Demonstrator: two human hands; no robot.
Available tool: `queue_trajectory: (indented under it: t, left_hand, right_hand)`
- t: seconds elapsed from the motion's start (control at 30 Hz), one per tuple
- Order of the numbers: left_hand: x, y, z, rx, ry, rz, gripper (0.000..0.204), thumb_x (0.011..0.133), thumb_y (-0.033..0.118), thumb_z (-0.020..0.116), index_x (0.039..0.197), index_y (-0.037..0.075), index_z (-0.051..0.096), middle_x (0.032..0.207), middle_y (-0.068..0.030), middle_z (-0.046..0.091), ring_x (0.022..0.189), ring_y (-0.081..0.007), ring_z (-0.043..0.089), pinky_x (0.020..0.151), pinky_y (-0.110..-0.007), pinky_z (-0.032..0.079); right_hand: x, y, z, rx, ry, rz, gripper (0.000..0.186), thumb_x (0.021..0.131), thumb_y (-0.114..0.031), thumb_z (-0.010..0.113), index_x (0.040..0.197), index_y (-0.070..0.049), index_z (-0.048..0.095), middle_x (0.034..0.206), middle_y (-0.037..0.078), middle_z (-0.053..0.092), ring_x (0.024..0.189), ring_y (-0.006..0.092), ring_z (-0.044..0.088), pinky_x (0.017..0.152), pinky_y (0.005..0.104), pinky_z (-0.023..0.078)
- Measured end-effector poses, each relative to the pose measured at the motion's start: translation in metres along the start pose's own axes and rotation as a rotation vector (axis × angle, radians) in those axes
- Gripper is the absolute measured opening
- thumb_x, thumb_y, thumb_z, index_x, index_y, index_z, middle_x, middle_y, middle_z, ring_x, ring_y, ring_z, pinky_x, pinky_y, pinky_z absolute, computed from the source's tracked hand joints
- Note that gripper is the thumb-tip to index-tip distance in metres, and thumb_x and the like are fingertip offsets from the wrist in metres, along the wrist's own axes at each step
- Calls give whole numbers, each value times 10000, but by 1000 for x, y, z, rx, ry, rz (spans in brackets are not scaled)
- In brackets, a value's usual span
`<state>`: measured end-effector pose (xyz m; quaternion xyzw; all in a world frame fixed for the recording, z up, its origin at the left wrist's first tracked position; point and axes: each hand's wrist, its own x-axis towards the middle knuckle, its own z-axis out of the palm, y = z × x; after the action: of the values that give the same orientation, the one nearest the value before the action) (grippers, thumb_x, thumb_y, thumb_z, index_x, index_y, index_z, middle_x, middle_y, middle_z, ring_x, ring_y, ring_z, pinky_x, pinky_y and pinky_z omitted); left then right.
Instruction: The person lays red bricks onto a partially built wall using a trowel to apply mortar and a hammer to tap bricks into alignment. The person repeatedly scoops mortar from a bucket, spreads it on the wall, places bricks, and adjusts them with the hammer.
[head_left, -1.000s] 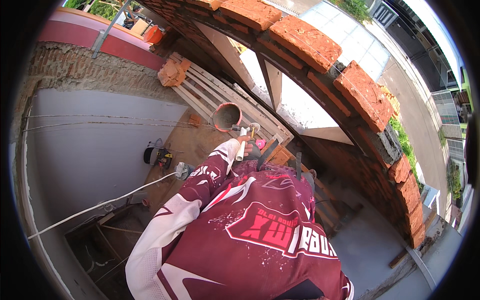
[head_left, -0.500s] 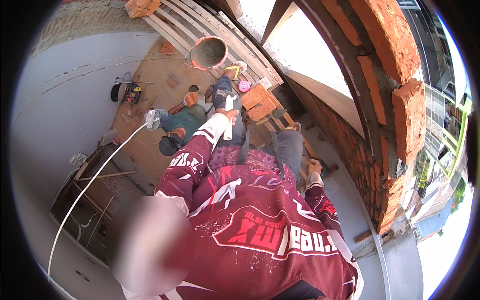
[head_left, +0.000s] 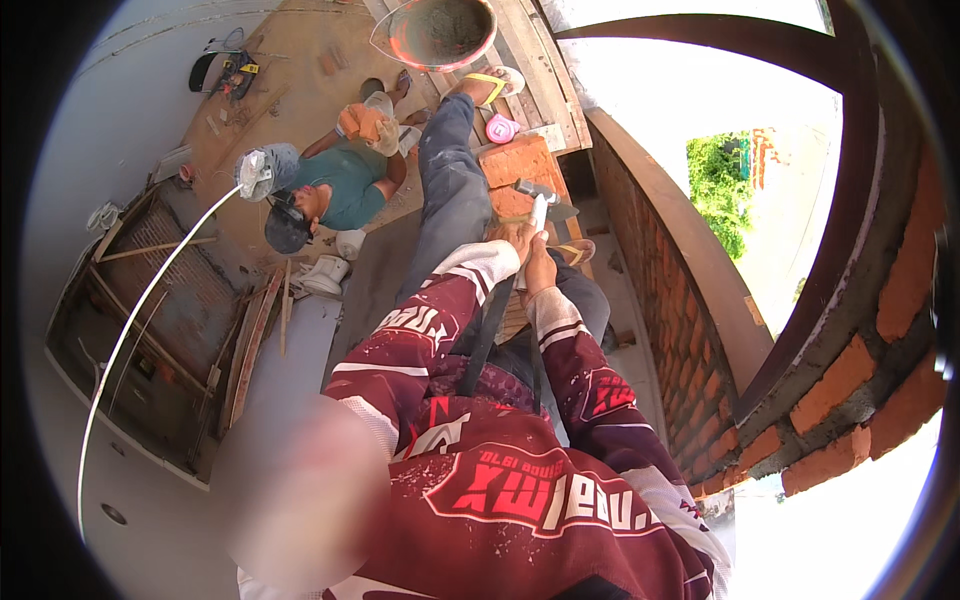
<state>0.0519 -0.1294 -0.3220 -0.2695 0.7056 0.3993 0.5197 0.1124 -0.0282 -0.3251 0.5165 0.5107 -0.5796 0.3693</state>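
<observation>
My left hand (head_left: 511, 236) and my right hand (head_left: 541, 262) are closed around the white tubular handle of a hammer (head_left: 536, 192), its metal head pointing away from me. Just beyond it, orange bricks (head_left: 515, 160) lie on the plank platform (head_left: 551, 92), with a dark flat blade (head_left: 560, 212), perhaps a trowel, partly behind the hammer. A pink tape measure (head_left: 501, 127) sits near my sandalled foot. Farther along is an orange-rimmed bucket (head_left: 443, 35) of grey mortar.
A co-worker (head_left: 335, 185) in a teal shirt is below at left, with bricks by their hands. A white cord (head_left: 144, 313) crosses the left side. A brick wall (head_left: 835, 385) with a framed arched opening stands at right, beside a drop. Power tools (head_left: 230, 72) lie on the lower floor.
My right hand has risen from my side to join my left on the hammer's handle. My view has swung toward the arched opening, and more of the co-worker below shows.
</observation>
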Motion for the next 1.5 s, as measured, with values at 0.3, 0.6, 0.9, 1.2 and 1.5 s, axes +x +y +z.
queue_trajectory:
  t: [0.3,0.6,0.9,1.2,1.5]
  left_hand:
    - [6,-23,-72,722,344,74,718,915,393,647,1510,138,337,1569,-227,255,1483,-430,186,1149,-643,229]
    - [43,-25,-70,712,167,-294,843,886,426,677,1574,241,227,1619,-273,9,1485,-512,91,1146,-641,251]
    - [50,-41,-73,714,284,-116,788,821,342,723,1510,154,388,1553,-354,160,1412,-583,220,1119,-606,295]
    - [49,-38,-80,610,321,-24,783,816,395,732,1478,110,426,1528,-372,215,1428,-561,213,1116,-646,244]
    - [245,-40,-156,-611,598,220,913,782,342,854,1400,-133,380,1343,-289,546,1228,-297,570,1024,-374,468]
  right_hand:
    - [194,50,-22,-988,84,-189,579,989,-508,481,1012,62,581,996,310,657,991,480,634,865,523,479]
    - [268,165,-27,-751,3,-289,548,1001,-363,489,1345,63,501,1145,304,646,1091,433,625,950,460,464]
    - [361,220,-59,-18,219,504,356,987,-328,528,1220,-74,613,971,89,645,829,209,624,659,442,509]
    - [367,241,-56,212,71,400,478,981,-322,619,1392,-192,412,1348,63,546,1246,256,539,906,564,445]
    - [265,149,-98,412,196,402,323,1002,-278,562,1265,-155,421,1218,78,537,1122,297,561,932,568,444]
